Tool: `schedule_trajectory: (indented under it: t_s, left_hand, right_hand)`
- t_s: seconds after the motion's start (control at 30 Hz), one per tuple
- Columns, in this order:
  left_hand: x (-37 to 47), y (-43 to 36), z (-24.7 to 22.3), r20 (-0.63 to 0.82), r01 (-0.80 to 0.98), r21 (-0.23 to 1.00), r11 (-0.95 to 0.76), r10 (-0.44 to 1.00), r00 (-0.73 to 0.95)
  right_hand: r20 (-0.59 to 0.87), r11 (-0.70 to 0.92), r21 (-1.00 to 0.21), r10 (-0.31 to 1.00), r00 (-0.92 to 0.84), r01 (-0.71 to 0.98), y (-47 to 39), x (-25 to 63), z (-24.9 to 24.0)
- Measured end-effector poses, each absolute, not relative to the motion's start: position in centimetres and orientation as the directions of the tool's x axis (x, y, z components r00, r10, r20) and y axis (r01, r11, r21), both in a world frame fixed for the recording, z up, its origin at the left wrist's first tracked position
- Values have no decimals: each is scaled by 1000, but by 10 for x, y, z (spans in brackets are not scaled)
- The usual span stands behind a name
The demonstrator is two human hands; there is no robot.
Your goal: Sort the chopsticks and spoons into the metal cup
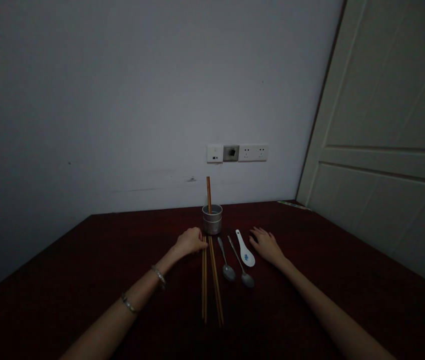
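Note:
My left hand is closed, its thumb and fingers pinched at the upper ends of the left pair of wooden chopsticks, which lie on the table. A second pair of chopsticks lies just right of them, spreading slightly towards me. Palm down, my right hand rests on the table with fingers spread, holding nothing. Close to its fingertips is a white soup spoon with a blue pattern. Two metal spoons, a wider one and a slimmer one, lie between it and the chopsticks.
Behind the chopsticks stands a metal cup with wooden chopsticks upright in it. The dark red table meets a pale wall with sockets. A panelled door borders the right, near a flat patterned strip.

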State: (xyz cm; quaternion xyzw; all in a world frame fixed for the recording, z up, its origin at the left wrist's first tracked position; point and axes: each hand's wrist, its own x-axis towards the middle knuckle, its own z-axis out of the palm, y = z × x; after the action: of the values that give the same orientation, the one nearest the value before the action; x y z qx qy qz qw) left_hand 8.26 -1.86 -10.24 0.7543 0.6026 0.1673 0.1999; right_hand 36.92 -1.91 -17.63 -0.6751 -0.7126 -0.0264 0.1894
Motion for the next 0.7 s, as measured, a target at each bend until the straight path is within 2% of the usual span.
schedule_trajectory:
  t_s: [0.1,0.37,0.7]
  left_hand:
    - [83,-20,-106,1,870,456,-189,977,212]
    - [82,-18,-110,-122,870,452,-198,952,280]
    - [88,-22,-108,-161,934,284,-217,950,269]
  right_hand:
    - [302,83,-223,953,-12,971,-20,369,-176]
    - [295,77,-229,956,-6,970,-21,368,-173]
    - [332,86,-200,943,-15,976,-24,367,-172]
